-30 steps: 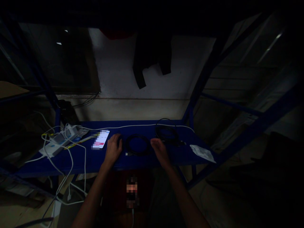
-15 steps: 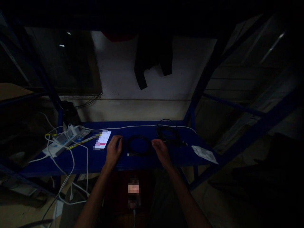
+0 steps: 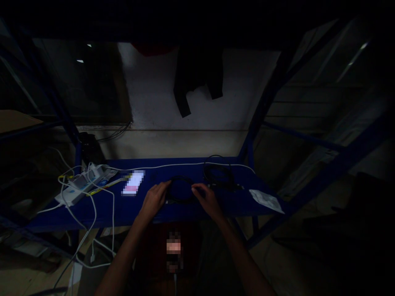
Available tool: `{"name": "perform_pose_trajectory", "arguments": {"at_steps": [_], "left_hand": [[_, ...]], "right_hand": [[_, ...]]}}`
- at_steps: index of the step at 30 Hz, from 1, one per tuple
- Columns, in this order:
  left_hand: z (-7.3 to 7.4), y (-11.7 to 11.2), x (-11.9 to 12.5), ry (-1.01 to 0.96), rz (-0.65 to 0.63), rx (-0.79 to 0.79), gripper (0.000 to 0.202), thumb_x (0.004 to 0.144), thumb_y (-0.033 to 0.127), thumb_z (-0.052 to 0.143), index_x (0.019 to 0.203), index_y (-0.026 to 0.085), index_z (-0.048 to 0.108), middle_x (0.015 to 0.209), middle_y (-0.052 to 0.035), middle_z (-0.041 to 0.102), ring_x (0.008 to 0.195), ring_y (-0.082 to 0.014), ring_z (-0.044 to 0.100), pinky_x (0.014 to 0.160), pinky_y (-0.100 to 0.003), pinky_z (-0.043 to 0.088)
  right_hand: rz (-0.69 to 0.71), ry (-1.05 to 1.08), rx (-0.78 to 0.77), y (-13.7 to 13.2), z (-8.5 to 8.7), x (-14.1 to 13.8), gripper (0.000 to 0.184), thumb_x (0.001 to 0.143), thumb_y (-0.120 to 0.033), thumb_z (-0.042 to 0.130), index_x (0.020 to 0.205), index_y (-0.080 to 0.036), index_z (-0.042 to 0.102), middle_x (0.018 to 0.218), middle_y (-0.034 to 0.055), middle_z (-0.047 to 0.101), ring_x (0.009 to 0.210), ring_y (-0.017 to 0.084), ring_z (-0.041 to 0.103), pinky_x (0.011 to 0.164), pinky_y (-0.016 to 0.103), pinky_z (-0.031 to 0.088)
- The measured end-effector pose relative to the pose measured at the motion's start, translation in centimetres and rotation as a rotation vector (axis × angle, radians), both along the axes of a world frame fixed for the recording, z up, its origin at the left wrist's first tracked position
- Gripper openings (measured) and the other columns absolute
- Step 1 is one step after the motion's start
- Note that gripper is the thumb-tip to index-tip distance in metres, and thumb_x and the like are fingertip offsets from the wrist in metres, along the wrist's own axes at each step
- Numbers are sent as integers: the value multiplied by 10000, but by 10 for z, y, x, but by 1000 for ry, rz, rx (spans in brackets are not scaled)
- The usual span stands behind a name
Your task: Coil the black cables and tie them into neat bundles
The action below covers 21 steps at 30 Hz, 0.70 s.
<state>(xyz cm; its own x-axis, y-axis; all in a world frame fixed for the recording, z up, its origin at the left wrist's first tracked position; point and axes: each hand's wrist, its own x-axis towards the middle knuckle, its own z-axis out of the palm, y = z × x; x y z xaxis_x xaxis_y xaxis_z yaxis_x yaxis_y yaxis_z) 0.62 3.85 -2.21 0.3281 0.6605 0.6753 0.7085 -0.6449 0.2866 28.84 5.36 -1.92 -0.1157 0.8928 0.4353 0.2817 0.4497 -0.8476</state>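
Between my hands a coiled black cable (image 3: 182,177) lies on the blue shelf (image 3: 129,211), with a pale plug (image 3: 168,202) at its lower left. My left hand (image 3: 155,198) reaches the coil's left side, its fingertips closed on the loops there. On the opposite side my right hand (image 3: 208,200) pinches at the coil's right edge with thumb and fingers. Dim light blurs the exact contact. Just behind my right hand rests a second black cable coil (image 3: 230,176).
A lit phone (image 3: 133,183) lies left of my left hand. Farther left is a white power strip (image 3: 70,195) with tangled white cords. A white packet (image 3: 267,200) lies at the shelf's right end. Blue frame posts (image 3: 257,119) rise at both sides; dark clothing (image 3: 182,98) hangs behind.
Both hands have moved inward, from beside the coil to its left and right edges, and their fingers have closed there. The second coil and phone have stayed put.
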Motion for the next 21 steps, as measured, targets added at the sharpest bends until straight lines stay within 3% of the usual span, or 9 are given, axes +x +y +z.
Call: {"name": "perform_pose_trajectory", "arguments": {"at_steps": [5, 11, 16, 21], "left_hand": [[1, -1, 13, 91, -130, 58, 433, 1077, 124, 429, 1479, 229, 552, 1282, -114, 755, 1106, -241, 732, 933, -410, 563], [9, -2, 56, -92, -206, 83, 316, 1078, 182, 537, 1358, 246, 669, 1105, -83, 787, 1028, -231, 713, 950, -438, 528], [13, 1, 83, -235, -218, 39, 277, 1068, 244, 595, 1310, 271, 728, 1129, -86, 778, 1093, -238, 705, 974, -445, 537], [11, 3, 82, -236, -252, 16, 320, 1068, 238, 579, 1353, 283, 719, 1221, -107, 774, 1166, -258, 706, 1008, -480, 545]], "right_hand": [[69, -63, 39, -1, -3, -7, 246, 906, -482, 789, 1078, -307, 818, 1208, 65, 784, 1256, 299, 670, 1157, 510, 459], [103, -12, 22, 3, -12, -2, 265, 847, -468, 849, 1051, -299, 836, 1225, 82, 788, 1296, 308, 658, 1176, 533, 454], [95, 36, 4, 4, -12, 1, 286, 818, -461, 868, 1039, -283, 832, 1239, 78, 782, 1210, 294, 699, 1136, 498, 492], [178, 38, 6, 3, -6, 3, 198, 891, -474, 797, 955, -289, 826, 1086, 47, 804, 1063, 270, 741, 1019, 447, 556]]}}
